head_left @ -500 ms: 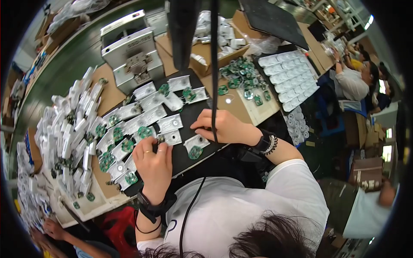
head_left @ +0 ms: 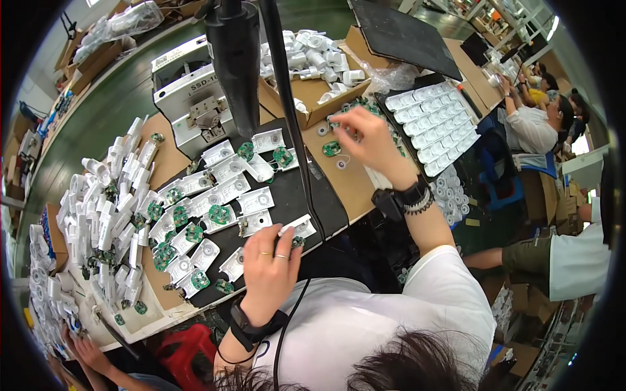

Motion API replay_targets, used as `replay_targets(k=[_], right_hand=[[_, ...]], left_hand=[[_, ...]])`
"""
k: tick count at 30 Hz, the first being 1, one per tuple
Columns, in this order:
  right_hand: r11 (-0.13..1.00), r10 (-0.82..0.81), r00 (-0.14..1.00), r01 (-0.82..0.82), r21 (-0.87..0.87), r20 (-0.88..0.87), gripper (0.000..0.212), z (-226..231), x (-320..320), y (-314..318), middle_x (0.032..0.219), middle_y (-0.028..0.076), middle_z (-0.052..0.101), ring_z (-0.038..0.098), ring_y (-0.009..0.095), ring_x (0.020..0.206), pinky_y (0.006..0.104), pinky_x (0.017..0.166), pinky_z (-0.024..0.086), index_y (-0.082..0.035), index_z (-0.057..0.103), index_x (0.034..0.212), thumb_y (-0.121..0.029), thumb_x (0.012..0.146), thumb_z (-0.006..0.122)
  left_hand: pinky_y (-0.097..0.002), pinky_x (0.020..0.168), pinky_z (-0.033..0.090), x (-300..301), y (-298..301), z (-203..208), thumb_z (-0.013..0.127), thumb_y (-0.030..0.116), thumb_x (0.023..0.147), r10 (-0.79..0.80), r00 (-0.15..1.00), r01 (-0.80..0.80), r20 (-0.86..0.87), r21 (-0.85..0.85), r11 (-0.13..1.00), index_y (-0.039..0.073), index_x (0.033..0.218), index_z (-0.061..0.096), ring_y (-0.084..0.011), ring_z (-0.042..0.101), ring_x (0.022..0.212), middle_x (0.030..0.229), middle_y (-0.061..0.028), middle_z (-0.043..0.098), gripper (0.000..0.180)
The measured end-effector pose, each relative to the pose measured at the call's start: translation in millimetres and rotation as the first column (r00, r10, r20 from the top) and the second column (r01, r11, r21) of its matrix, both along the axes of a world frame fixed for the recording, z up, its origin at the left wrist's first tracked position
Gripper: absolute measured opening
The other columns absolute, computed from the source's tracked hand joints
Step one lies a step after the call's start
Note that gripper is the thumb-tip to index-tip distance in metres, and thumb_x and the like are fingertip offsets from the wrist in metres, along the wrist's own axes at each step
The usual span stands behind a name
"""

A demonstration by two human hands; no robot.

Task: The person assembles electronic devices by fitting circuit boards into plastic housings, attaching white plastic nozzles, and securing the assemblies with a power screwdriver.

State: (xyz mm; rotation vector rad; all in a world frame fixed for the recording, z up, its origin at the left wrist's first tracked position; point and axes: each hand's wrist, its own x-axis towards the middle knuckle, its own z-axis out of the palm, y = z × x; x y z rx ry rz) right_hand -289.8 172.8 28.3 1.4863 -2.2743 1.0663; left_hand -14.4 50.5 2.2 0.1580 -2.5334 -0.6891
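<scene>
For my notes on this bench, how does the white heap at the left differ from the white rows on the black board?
The white heap lies jumbled, its pieces pointing many ways; the white rows lie aligned. Green circuit boards lie in and beside the heap; none show on the rows. Both hold many white pieces.

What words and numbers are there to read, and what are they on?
Machine: big dark letters and numbers on its pale grey front, but I won't copy them out.
Shirt: a dark mark near the chest; too little shows to read.
White parts in the pile: any print is too small to read.
</scene>
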Motion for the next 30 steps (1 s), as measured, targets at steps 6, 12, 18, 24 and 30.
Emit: replay_targets(k=[6, 12, 18, 24, 30], right_hand=[[0.992, 0.044, 0.999, -0.044, 0.118, 0.002, 0.021, 13.9, -79.4, -60.4, 0.089, 0.011, 0.067, 0.067, 0.018, 0.077, 0.0296, 0.067, 0.053, -0.003, 0.068, 0.103, -0.014, 0.084, 0.067], [0.758, 0.121, 0.965, -0.24, 0.607, 0.231, 0.048, -3.5, -94.1, -116.3, 0.099, 0.015, 0.071, 0.068, 0.031, 0.09, 0.0338, 0.081, 0.054, -0.006, 0.068, 0.111, -0.031, 0.07, 0.072], [0.975, -0.028, 0.997, 0.011, 0.223, 0.075, 0.036, 29.2, -77.4, -85.1, 0.085, 0.007, 0.068, 0.064, 0.019, 0.076, 0.0304, 0.065, 0.05, -0.006, 0.066, 0.113, -0.023, 0.081, 0.066], [0.91, 0.226, 0.962, -0.265, 0.32, 0.154, 0.035, 40.2, 15.7, -7.5, 0.095, 0.007, 0.064, 0.062, 0.021, 0.078, 0.0311, 0.068, 0.049, -0.008, 0.065, 0.112, -0.01, 0.078, 0.067], [0.799, 0.272, 0.959, -0.27, 0.537, 0.077, 0.033, 13.8, 55.9, 11.6, 0.099, 0.01, 0.064, 0.061, 0.032, 0.09, 0.0388, 0.076, 0.05, -0.004, 0.063, 0.104, -0.012, 0.074, 0.073]], left_hand=[[-0.0438, 0.095, 0.045, -10.2, 13.7, -10.7, 0.072, 0.01, 0.076, -0.037, 0.999, 0.037, 0.011, -0.048, 0.998, -0.003, 0.12, 0.058, -0.0348, 0.055, 0.109, 0.12, -0.0177, 0.057, 0.047], [-0.0431, 0.095, 0.046, -12.8, 17.1, -19.8, 0.07, 0.008, 0.077, 0.026, 0.999, -0.026, 0.02, -0.029, 0.999, -0.006, 0.122, 0.056, -0.0349, 0.056, 0.109, 0.119, -0.0198, 0.058, 0.049], [-0.0432, 0.091, 0.047, -13.4, 14.9, -17.7, 0.069, 0.004, 0.074, 0.068, 0.998, -0.068, 0.008, 0.025, 0.997, -0.004, 0.119, 0.057, -0.0356, 0.057, 0.106, 0.118, -0.019, 0.058, 0.047], [-0.0412, 0.094, 0.041, -16.0, 9.5, -15.6, 0.07, 0.006, 0.072, 0.073, 0.997, -0.073, 0.003, -0.038, 0.997, -0.002, 0.118, 0.06, -0.031, 0.058, 0.104, 0.115, -0.0152, 0.06, 0.048], [-0.0408, 0.093, 0.039, -15.3, 9.6, -15.2, 0.072, 0.01, 0.074, 0.087, 0.996, -0.086, 0.032, -0.03, 0.996, 0.0, 0.116, 0.061, -0.0293, 0.058, 0.102, 0.112, -0.0124, 0.062, 0.044]])
